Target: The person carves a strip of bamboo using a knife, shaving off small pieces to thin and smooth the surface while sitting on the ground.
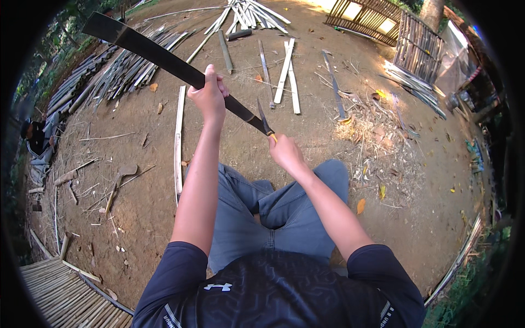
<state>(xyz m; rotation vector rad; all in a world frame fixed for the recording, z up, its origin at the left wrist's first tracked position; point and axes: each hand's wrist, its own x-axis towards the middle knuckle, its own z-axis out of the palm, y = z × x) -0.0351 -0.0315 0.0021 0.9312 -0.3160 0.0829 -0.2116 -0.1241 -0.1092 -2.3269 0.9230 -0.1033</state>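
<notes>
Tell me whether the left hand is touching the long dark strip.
Touching. The head view shows the left hand closed on the long dark strip, which runs into the grip on one side and out on the other.

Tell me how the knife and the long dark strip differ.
The dark strip is far longer than the knife. The strip has a broad, straight-cut end; the knife tapers to a point. The strip is dark almost throughout, while the knife has a yellowish handle. Both are being held.
</notes>
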